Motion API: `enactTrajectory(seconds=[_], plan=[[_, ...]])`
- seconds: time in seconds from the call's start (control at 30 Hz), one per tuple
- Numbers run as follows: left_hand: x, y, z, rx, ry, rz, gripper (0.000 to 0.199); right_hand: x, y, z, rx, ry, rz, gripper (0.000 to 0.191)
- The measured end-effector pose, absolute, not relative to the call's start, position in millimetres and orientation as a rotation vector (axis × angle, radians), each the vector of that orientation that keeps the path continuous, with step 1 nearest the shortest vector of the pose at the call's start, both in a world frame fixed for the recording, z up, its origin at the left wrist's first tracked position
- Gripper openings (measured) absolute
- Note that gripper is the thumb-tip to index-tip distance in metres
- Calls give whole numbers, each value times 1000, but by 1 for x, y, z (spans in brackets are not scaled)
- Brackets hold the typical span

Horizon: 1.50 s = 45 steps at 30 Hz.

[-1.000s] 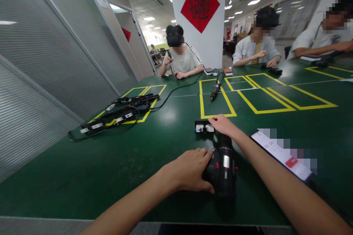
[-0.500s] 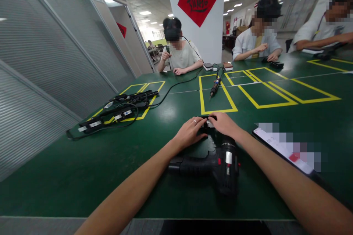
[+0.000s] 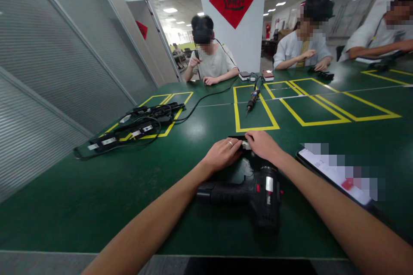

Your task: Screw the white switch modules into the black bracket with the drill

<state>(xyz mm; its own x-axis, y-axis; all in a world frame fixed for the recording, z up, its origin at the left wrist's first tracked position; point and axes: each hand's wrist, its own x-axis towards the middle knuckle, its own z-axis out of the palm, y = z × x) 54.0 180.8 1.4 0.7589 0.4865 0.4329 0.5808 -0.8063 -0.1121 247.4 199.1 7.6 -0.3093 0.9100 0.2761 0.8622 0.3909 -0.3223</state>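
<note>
Both hands meet over a small black-and-white part [image 3: 246, 145] lying on the green table [image 3: 167, 206]; its exact kind I cannot make out. My left hand [image 3: 222, 153], with a ring on one finger, has its fingers closed against the part's left side. From the right, my right hand [image 3: 263, 144] pinches it with bent fingers. Much of the part is hidden under the fingers. A black cordless drill [image 3: 254, 195] lies on its side between my forearms, its chuck end close to my right wrist and its handle pointing left.
To the right of my right forearm lies a phone [image 3: 335, 176] with a lit screen. Power strips and cables [image 3: 142, 126] are bundled at left. Ahead, a slim corded screwdriver [image 3: 252, 102] lies within yellow tape [image 3: 237, 114]. Several people sit across the table.
My left fingers have drawn closer together on the part, and the thumb has tucked in out of sight. The right hand has barely shifted. The drill lies in the same place.
</note>
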Motion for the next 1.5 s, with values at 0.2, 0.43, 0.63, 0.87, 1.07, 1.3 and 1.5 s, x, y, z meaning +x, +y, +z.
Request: enactTrajectory(seconds=[0.2, 0.43, 0.63, 0.87, 1.07, 1.3, 1.5], plan=[[52, 181, 1, -2688, -802, -578, 32, 247, 197, 9, -1477, -2287, 112, 35], [53, 178, 5, -2698, -823, -595, 31, 247, 196, 10, -1466, -2285, 120, 36], [51, 171, 11, -2715, -976, -640, 36, 247, 196, 13, -1487, -2278, 178, 34], [-5, 175, 44, -2690, -1369, -451, 37, 247, 195, 12, -1465, -2264, 209, 34], [-60, 198, 40, -2672, -1666, 33, 26, 246, 195, 15, -1492, -2267, 244, 35], [-79, 205, 26, -2597, -1850, 245, 28, 247, 195, 14, -1475, -2263, 277, 33], [-80, 203, 25, -2475, -1924, 169, 31, 247, 195, 14, -1458, -2264, 277, 33]])
